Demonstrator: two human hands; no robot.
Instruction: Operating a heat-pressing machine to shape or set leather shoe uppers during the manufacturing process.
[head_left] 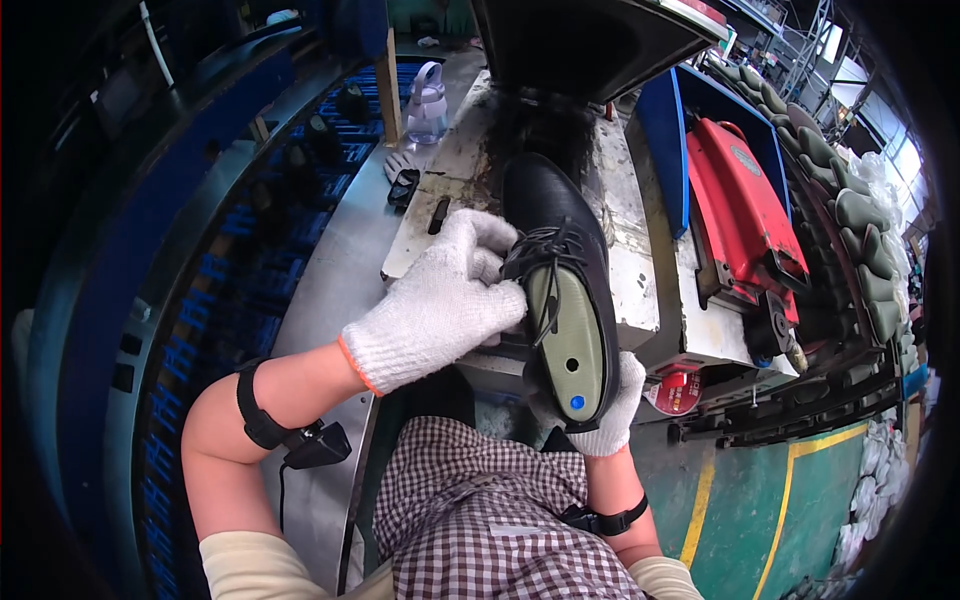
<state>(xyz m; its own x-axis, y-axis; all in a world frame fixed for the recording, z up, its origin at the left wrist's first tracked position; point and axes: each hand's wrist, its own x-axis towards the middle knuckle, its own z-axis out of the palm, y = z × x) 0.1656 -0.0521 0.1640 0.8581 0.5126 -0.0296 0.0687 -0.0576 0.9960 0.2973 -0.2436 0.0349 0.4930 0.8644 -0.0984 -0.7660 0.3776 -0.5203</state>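
Note:
A black lace-up shoe [548, 195] is held up in front of me, toe pointing away. An olive-green shoe last [571, 345] with a dark hole and a blue dot near its heel fills the opening. My left hand [445, 295], in a white knit glove with an orange cuff, has its fingers curled against the shoe's left side by the laces [550, 246]. Underneath the heel, my right hand [622, 405], also gloved, wraps round the shoe; most of its fingers are hidden behind it.
Beyond the shoe stands a stained machine bed [450, 215] under a dark raised panel [590, 50]. A lilac water bottle [427, 105] and a dark-palmed glove [402, 178] lie to its left. On the right are a red machine [745, 200] and racks of shoe lasts [860, 210].

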